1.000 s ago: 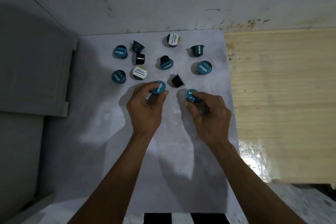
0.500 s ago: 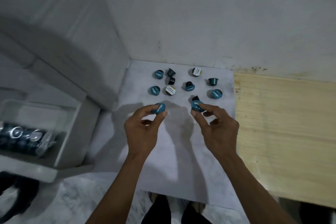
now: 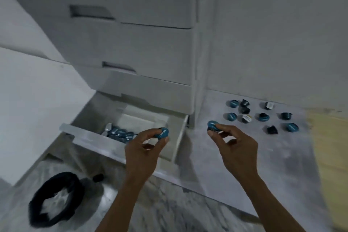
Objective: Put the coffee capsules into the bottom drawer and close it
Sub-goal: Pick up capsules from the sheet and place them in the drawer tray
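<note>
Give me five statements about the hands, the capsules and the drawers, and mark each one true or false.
1. The bottom drawer is shut. False: it stands pulled out.
2. The left hand pinches a blue-lidded capsule. True.
3. The right hand holds nothing. False: it pinches a second capsule.
4. Capsules already lie in the open drawer. True.
5. No loose capsules remain on the grey mat. False: ten still lie there.
</note>
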